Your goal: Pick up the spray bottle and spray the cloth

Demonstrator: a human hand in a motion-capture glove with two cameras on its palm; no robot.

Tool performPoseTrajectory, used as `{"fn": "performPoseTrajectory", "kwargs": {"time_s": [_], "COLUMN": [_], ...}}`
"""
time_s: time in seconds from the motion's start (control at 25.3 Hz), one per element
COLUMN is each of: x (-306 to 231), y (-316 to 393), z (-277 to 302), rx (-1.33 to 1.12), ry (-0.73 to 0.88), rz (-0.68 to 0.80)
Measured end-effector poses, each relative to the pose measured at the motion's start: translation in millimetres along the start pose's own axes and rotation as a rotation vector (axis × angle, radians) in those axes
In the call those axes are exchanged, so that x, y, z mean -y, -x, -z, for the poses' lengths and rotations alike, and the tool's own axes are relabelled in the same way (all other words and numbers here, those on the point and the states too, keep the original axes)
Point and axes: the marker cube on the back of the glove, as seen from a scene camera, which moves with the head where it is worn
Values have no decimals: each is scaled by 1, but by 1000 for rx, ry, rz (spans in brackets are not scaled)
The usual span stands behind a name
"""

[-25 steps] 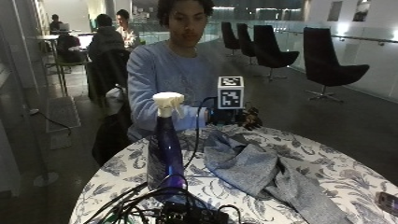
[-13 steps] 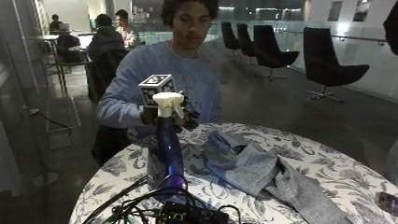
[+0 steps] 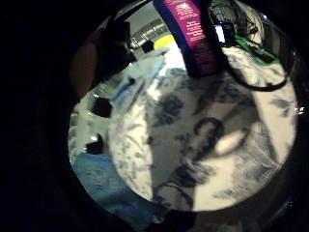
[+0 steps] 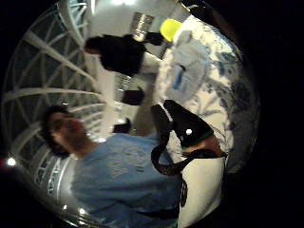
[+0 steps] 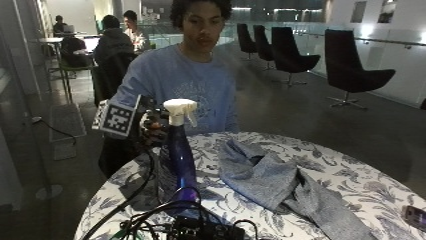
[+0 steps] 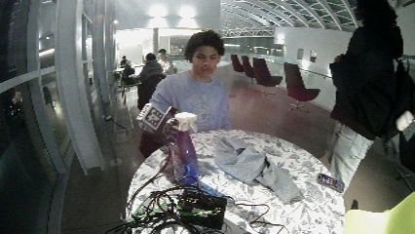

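The gloved right hand (image 5: 154,131) is behind the neck of the spray bottle (image 5: 181,160), which stands near the table's (image 5: 373,192) left edge; I cannot tell if the fingers have closed on it. To grip well, wrap the neck under the white trigger head, nozzle towards the cloth (image 5: 279,182) (crumpled just right). Half a second ago the hand was higher, beside the head

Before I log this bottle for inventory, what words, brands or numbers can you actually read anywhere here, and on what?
Nothing is legible.
Spray bottle: its magenta label carries lines of white print, too blurred to read.
Person's sweatshirt: faint chest print, unreadable.
Phone at the table edge: no text visible.
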Motion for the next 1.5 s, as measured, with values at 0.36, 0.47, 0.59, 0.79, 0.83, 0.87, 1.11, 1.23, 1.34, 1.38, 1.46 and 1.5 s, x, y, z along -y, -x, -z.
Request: {"fn": "performPoseTrajectory", "kwargs": {"time_s": [0.36,0.47,0.59,0.79,0.83,0.87,1.11,1.23,1.34,1.38,1.46,1.5], "x": [31,51,80,126,132,138,158,161,170,173,178,180], "y": [-27,-37,-48,-66,-68,-70,-65,-46,-15,-5,13,21], "z": [24,24,21,13,11,10,7,6,2,-1,-7,-10], "rx": [138,86,43,-9,-17,-25,-123,-147,-198,-236,-333,-384], "ry": [-306,-329,-342,-368,-380,-396,-427,-287,-152,-110,-1,63], "rz": [-47,-78,-133,-178,-181,-181,-128,-106,-135,-129,-110,-106]}}
